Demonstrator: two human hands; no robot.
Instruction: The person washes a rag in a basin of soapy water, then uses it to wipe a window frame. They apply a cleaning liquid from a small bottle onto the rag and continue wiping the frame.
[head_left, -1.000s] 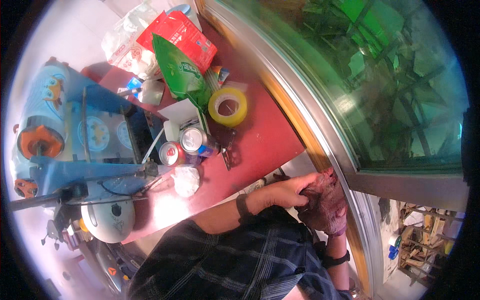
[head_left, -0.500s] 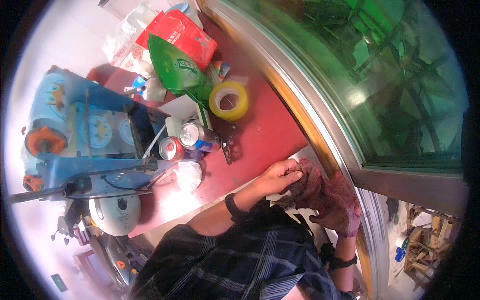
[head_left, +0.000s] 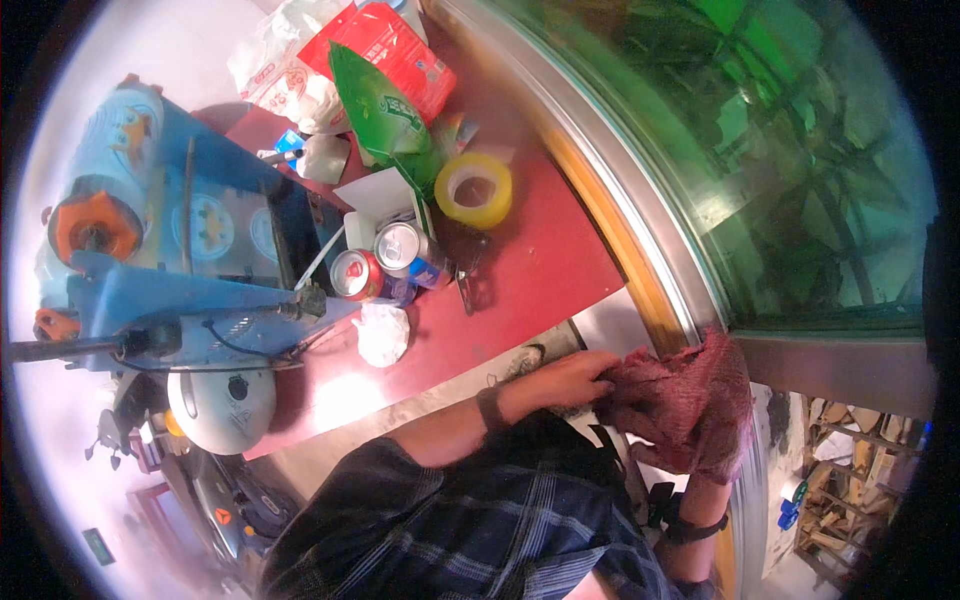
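A dull red cloth hangs bunched in front of me beside the window frame. My left hand is closed at the cloth's left edge, its fingertips partly hidden in the folds. The cloth drapes over my right hand, so only the wrist end shows and its fingers are covered. On each wrist is a dark band. My left forearm passes just off the near edge of the red tabletop.
The tabletop holds a yellow tape roll, two drink cans, a green bag, a red packet and a crumpled white wad. A blue machine stands left. The window's metal frame runs along the right.
My view has shifted slightly. The cloth is now spread wider and bulges higher between my hands. My left hand has moved a little lower along it.
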